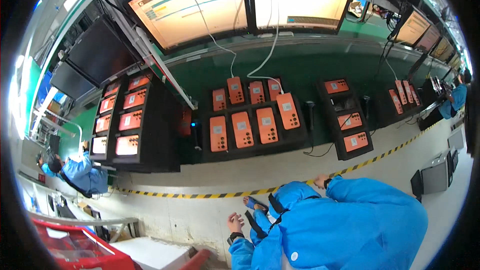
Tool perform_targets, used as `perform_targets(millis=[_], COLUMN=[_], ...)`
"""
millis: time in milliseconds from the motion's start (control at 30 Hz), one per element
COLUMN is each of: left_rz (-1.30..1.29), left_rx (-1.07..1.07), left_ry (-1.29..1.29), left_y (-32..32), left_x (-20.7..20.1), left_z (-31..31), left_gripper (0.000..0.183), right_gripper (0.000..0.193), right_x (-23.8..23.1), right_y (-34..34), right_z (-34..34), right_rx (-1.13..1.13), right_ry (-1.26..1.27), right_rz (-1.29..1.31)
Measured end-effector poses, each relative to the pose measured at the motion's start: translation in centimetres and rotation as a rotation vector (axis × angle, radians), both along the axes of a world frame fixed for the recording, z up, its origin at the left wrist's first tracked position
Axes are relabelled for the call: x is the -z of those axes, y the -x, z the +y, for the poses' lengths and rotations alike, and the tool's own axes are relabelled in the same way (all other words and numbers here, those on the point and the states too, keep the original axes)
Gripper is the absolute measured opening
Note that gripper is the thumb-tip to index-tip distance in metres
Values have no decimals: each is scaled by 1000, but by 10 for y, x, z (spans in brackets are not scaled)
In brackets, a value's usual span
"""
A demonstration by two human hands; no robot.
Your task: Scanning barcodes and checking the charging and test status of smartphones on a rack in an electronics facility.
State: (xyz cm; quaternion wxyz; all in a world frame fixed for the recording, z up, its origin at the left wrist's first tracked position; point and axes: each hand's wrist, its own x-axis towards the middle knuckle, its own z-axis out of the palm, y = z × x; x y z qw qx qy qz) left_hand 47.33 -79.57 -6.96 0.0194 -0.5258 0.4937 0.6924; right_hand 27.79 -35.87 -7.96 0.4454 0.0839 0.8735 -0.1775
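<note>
My left hand (pixel 236 222) is held low in front of my body, palm partly up, with its fingers loosely bent and apart and nothing in them. Near my knee, by the striped floor line, is my right hand (pixel 321 181); its fingers are too small to make out. Both sleeves are blue, and neither hand touches the bench. Beyond them a black foam tray (pixel 252 153) holds two rows of orange phones. White cables run to a back-row phone (pixel 235 90) and to a raised front-right phone (pixel 287 112).
A stacked black tray (pixel 150 155) with orange phones stands left, another tray (pixel 357 152) right. Two lit monitors (pixel 195 10) hang above the green bench (pixel 310 65). Co-workers sit far left (pixel 82 172) and far right (pixel 456 99). A red bin (pixel 115 256) is lower left.
</note>
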Motion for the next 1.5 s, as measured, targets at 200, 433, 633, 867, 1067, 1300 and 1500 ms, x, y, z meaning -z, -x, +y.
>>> perform_targets(millis=[200,433,633,867,1067,1300,1500], left_rz=[169,296,102,-25,-108,-94,67], left_rx=[89,167,418,478,479,443,490], left_ry=[93,871,931,1114,1020,1065,1059], left_y=[114,266,341,349,350,345,352], left_x=[-40,-92,-101,-88,-88,-89,-116], left_z=[-76,-106,-99,-94,-96,-88,-105], left_gripper=[22,26,45,53,52,51,41], right_gripper=[40,32,29,59,83,100,101], right_x=[-100,-277,-231,-121,-59,-72,-94], right_y=[20,176,301,391,448,465,464], right_z=[-115,-274,-338,-360,-383,-409,-373], right_rx=[252,-543,-390,116,230,229,269], right_ry=[363,660,717,502,-34,-89,374], right_rz=[582,699,800,775,623,709,824])
